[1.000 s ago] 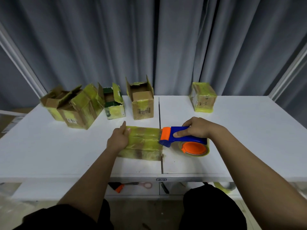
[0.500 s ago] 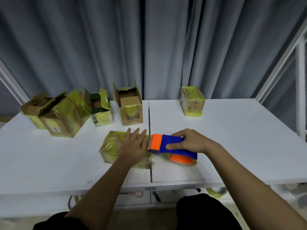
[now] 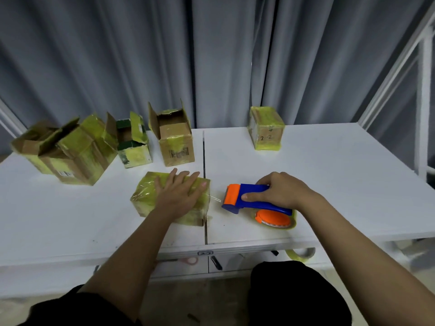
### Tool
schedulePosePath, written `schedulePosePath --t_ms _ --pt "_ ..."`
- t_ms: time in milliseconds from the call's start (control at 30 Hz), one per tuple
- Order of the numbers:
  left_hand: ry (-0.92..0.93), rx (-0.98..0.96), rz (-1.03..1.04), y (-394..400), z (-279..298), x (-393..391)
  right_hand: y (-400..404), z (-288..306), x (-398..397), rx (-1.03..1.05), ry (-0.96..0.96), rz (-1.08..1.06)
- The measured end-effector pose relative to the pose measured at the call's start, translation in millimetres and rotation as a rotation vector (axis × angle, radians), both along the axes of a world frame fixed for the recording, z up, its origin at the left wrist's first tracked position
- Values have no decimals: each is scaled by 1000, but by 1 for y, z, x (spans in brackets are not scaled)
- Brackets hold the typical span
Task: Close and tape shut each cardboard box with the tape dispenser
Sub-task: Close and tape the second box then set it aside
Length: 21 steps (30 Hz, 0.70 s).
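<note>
The left hand lay flat, fingers straight and spread, pressing on top of the taped box, which sat closed near the middle of the white table, just left of the seam. The right hand gripped the blue handle of the tape dispenser, fingers curled round it, just right of the box and apart from it; a thin strand of tape ran between the box's right edge and the dispenser's orange head. At the far left stood a row of open boxes, flaps up, with a green-printed open box and a brown open box beside them. A sealed box stood far right of the seam, against the grey curtain
</note>
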State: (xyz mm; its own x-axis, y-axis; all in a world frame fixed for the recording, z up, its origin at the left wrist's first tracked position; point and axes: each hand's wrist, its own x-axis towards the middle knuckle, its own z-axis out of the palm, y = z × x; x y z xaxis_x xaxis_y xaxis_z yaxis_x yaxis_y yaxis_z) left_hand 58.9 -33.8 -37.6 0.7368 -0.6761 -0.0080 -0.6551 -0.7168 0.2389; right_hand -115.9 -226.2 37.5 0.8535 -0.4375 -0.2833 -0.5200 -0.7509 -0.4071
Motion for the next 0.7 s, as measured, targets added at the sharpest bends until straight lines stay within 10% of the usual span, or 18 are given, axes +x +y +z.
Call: schedulePosePath --t_ms 700 --pt "-121 -60 83 9 -1 -21 50 -26 26 -834 124 85"
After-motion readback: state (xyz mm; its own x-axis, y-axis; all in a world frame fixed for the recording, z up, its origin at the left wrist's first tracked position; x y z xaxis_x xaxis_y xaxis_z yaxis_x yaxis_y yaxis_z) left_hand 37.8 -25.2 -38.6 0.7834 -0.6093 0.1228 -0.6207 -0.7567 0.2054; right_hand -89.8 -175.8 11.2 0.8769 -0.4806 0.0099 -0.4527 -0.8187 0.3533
